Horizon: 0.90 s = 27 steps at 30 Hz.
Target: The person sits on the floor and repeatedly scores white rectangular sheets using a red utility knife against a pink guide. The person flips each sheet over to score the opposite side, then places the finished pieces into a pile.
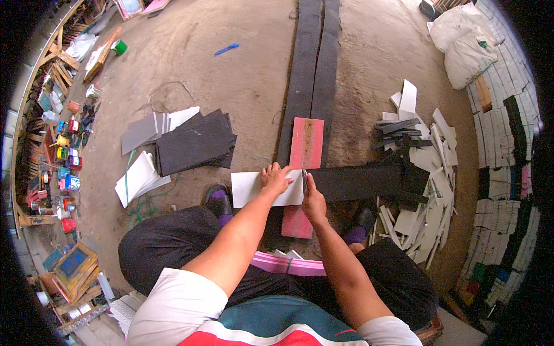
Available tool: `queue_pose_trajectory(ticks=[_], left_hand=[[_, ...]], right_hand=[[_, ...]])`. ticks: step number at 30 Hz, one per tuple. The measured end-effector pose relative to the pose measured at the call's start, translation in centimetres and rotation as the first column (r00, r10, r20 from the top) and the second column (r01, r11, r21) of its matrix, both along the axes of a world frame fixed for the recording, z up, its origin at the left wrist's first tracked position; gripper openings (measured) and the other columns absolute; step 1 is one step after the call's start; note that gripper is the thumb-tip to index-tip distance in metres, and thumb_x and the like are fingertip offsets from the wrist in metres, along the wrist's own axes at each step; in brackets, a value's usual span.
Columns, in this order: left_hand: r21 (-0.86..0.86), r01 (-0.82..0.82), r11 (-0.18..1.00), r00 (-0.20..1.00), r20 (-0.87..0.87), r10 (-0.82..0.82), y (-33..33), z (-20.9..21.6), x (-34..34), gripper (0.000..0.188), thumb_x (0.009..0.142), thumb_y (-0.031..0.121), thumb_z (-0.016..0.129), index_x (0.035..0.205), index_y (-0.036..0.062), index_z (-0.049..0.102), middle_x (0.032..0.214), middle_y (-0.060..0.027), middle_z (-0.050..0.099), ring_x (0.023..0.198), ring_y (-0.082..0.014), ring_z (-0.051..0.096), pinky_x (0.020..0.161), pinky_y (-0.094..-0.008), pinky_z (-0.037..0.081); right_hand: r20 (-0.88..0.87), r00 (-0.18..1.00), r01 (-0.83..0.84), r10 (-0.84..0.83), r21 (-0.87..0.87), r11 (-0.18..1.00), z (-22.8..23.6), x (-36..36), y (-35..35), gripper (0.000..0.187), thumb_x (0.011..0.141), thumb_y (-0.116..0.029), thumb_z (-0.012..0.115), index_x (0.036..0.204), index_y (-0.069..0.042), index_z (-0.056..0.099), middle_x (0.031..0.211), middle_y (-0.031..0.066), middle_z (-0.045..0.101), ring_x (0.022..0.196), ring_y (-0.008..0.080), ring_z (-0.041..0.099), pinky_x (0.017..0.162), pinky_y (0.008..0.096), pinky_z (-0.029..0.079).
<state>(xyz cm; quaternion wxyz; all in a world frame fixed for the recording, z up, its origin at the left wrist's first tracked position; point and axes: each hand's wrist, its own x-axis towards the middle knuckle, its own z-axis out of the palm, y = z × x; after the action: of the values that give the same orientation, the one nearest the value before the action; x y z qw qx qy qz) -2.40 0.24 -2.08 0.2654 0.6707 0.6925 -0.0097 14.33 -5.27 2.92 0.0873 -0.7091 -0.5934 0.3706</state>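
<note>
A white foam-like sheet (pixel 245 189) lies across a pink board (pixel 306 144) with a brown stripe down its middle. My left hand (pixel 277 179) presses on the sheet, fingers spread out over its right part. Closed around a thin knife (pixel 304 177), my right hand (pixel 313 200) is at the sheet's right end; most of the knife is hidden by the fingers. A black strip (pixel 358 183) extends rightward from beside the knife. Beneath the pink board run long dark planks (pixel 302 69).
Left of my hands lie stacked black sheets (pixel 193 144) and white sheets (pixel 138 179). Many white offcuts (pixel 441 179) are heaped at the right. Paint cans (pixel 72 127) line the far left, bundled stacks (pixel 496 173) the far right. A blue tool (pixel 227 49) rests on the floor.
</note>
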Motion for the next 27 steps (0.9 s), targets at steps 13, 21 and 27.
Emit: queue_pose_trajectory(ticks=[13, 21, 27], left_hand=[[0.045, 0.013, 0.999, 0.999, -0.03, -0.012, -0.1, -0.1, 0.3, 0.045, 0.089, 0.047, 0.072, 0.131, 0.0365, 0.063, 0.125, -0.0084, 0.057, 0.124, -0.0299, 0.049, 0.107, -0.0476, 0.035], [0.031, 0.002, 1.0, 1.0, -0.019, -0.001, 0.0, -0.4, 0.5, 0.046, 0.088, 0.046, 0.073, 0.131, 0.0359, 0.063, 0.125, -0.0092, 0.056, 0.124, -0.0304, 0.049, 0.107, -0.048, 0.035], [0.039, 0.007, 0.999, 0.999, -0.039, -0.006, -0.2, -0.1, 0.1, 0.045, 0.087, 0.045, 0.074, 0.13, 0.0351, 0.063, 0.125, -0.0099, 0.056, 0.125, -0.0309, 0.05, 0.106, -0.0478, 0.035]], right_hand=[[0.177, 0.978, -0.103, 0.106, -0.03, 0.994, -2.0, -0.7, 1.5, 0.068, 0.095, -0.02, 0.055, 0.158, -0.031, 0.031, 0.092, 0.0247, 0.072, 0.084, 0.0432, 0.073, 0.07, 0.056, 0.057], [0.157, 0.981, -0.106, 0.111, -0.04, 0.994, -0.7, -1.0, 2.1, 0.063, 0.096, -0.018, 0.052, 0.156, -0.025, 0.034, 0.096, 0.0268, 0.072, 0.089, 0.0452, 0.071, 0.078, 0.0573, 0.056], [0.157, 0.976, -0.138, 0.153, -0.102, 0.985, 2.0, -1.5, 1.3, 0.064, 0.091, -0.01, 0.049, 0.154, -0.017, 0.039, 0.098, 0.0301, 0.07, 0.091, 0.0476, 0.07, 0.082, 0.0583, 0.055]])
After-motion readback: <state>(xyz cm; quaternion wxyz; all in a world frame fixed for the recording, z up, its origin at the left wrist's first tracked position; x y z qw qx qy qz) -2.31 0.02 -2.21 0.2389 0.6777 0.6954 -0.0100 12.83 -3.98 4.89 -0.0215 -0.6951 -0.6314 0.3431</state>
